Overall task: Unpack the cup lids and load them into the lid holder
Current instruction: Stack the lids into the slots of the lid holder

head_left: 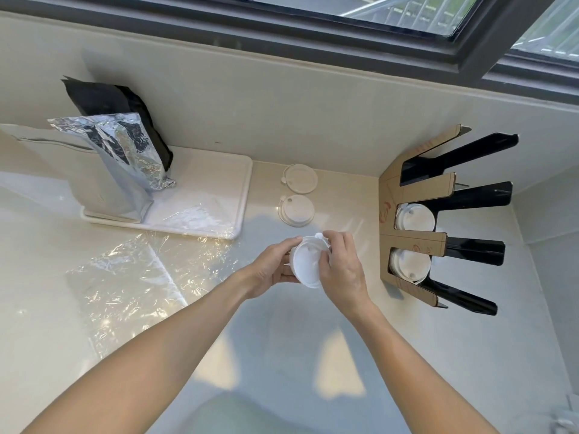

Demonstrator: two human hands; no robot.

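A white stack of cup lids point(305, 264) is held above the counter between both hands. My left hand point(272, 267) grips its left side and my right hand point(340, 267) covers its right side, fingers on the top lid's tab. Two single lids lie flat on the counter beyond, a far lid point(301, 178) and a near lid point(297, 210). The lid holder point(413, 242), brown card with black dividers, stands at the right by the wall. White lids fill its third slot point(414, 218) and fourth slot point(409, 265); the upper slots look empty.
Crumpled clear plastic wrap point(134, 274) lies on the counter to the left. A white tray point(219, 189) at the back left carries a silver foil bag point(122, 161) and a black bag point(116, 101). A window frame point(313, 29) runs along the back.
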